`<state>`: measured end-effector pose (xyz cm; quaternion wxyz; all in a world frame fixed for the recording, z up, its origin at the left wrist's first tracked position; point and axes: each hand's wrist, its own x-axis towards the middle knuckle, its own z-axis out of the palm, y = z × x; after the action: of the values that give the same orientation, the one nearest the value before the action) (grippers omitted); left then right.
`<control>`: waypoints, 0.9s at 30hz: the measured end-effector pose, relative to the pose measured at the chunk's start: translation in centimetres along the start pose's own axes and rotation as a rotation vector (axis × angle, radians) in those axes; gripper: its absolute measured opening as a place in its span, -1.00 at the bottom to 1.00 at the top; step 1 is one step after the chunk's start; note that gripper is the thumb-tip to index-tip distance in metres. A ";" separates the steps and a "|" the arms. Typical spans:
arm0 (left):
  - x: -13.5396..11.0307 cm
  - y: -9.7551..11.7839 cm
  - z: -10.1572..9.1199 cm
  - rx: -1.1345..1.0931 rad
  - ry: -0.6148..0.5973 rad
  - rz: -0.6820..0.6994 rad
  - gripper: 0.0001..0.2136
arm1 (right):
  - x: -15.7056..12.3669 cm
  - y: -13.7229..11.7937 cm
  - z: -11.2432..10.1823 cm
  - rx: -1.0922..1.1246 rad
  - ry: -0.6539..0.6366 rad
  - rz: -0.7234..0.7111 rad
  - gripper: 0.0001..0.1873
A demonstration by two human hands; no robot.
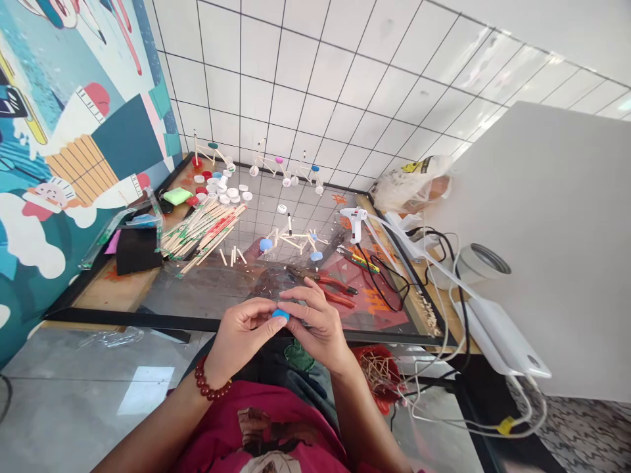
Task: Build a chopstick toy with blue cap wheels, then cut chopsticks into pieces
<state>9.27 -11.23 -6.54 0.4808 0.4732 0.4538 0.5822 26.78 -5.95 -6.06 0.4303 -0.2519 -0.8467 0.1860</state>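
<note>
Finding the left hand (242, 336) and the right hand (316, 322) raised close together just past the near edge of the table (106, 289), both curled inward rather than spread. A red bead bracelet (210, 380) circles the left wrist. The hands jointly hold a small blue plastic cap (280, 315) between their fingertips, in the narrow gap between them, with part of it hidden by the fingers. It should handle as light, stiff and somewhat slick, so its rim appears the sensible place to take hold. Directly ahead of the hands, a pair of red-handled pliers (335, 293) lies on a clear plastic sheet (197, 295). Farther ahead stands a stick frame (290, 240) with blue caps at its ends. Ahead and left of the hands lies a heap of wooden sticks (202, 230), with white and red caps (221, 190) beyond it. Ahead and right of the hands sits a white glue gun (353, 220), its cord trailing rightward.
</note>
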 end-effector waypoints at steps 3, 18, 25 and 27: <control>0.1 0.1 -0.1 -0.030 -0.036 -0.036 -0.89 | 0.0 -0.2 0.1 -0.003 -0.013 -0.009 -0.71; 0.2 -0.5 -0.7 -0.005 -0.068 -0.088 -0.86 | 0.2 -0.3 0.1 0.030 -0.015 0.018 -0.70; 0.2 -0.1 -1.0 -0.200 -0.062 -0.126 -0.68 | 0.4 -0.4 -0.2 0.058 0.030 0.052 -0.78; 0.1 0.1 -0.9 -0.216 -0.019 -0.121 -0.75 | 0.5 -0.5 -0.1 0.025 0.046 0.045 -0.78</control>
<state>8.41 -11.21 -6.55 0.5677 0.3959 0.4114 0.5930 26.48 -6.08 -5.42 0.4485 -0.2697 -0.8283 0.2001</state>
